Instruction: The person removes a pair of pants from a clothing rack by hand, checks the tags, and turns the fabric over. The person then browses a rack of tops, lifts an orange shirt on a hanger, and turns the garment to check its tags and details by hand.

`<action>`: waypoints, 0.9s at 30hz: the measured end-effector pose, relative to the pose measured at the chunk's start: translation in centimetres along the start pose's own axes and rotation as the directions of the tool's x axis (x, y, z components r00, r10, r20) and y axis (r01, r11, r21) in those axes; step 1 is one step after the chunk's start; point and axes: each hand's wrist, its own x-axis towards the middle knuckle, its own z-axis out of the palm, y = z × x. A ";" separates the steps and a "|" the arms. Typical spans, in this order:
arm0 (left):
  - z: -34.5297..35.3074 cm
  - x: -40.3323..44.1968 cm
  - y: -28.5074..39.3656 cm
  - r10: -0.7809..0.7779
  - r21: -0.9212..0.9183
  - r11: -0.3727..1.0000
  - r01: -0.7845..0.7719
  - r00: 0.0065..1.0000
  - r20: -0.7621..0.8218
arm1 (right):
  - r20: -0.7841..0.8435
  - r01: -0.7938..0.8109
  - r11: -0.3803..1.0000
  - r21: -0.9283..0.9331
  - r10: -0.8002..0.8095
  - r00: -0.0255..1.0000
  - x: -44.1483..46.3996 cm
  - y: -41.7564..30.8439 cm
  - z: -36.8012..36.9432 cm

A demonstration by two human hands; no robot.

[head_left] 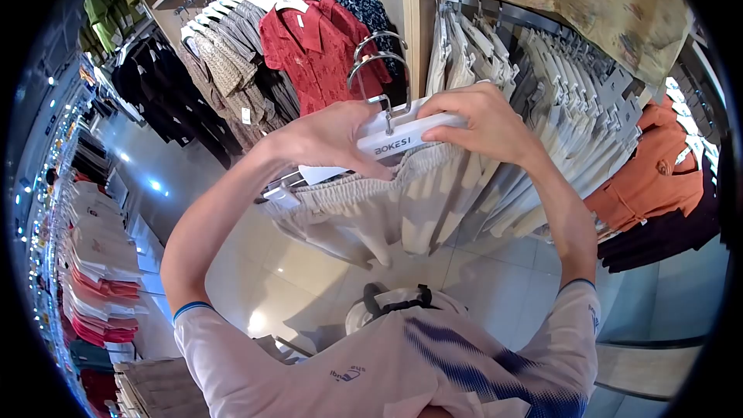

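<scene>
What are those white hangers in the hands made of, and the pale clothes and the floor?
Hangers: probably smooth plastic, judging by the even white bar; their hooks look like polished metal, shiny with highlights.
Pale clothes: soft woven fabric, gathered and matte; fibre unclear.
Floor: glossy tile, perhaps ceramic or stone, with joints and reflections.

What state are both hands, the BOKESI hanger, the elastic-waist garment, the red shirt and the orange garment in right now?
Left hand: closed around one end of the hanger
Right hand: pinching the other end
BOKESI hanger: held up, hook upward
Elastic-waist garment: hanging below the hands, waistband gathered
Red shirt: on a hanger, collar up
Orange garment: hanging, partly overlapping a dark one
</scene>
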 end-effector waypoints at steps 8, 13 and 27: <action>0.1 0.2 -1.0 0.032 0.131 0.991 -0.018 0.994 -0.101 | -0.159 0.058 0.996 -0.061 -0.067 0.985 -0.6 0.1 1.5; -0.3 0.2 -0.3 -0.127 0.123 0.984 0.129 0.992 -0.024 | -0.273 0.184 0.822 -0.540 -0.378 0.885 -0.8 -1.3 1.0; -2.8 -3.0 -0.5 -0.139 0.094 0.985 0.145 0.988 -0.072 | -0.071 -0.180 0.732 0.657 0.298 0.952 -9.7 8.5 5.3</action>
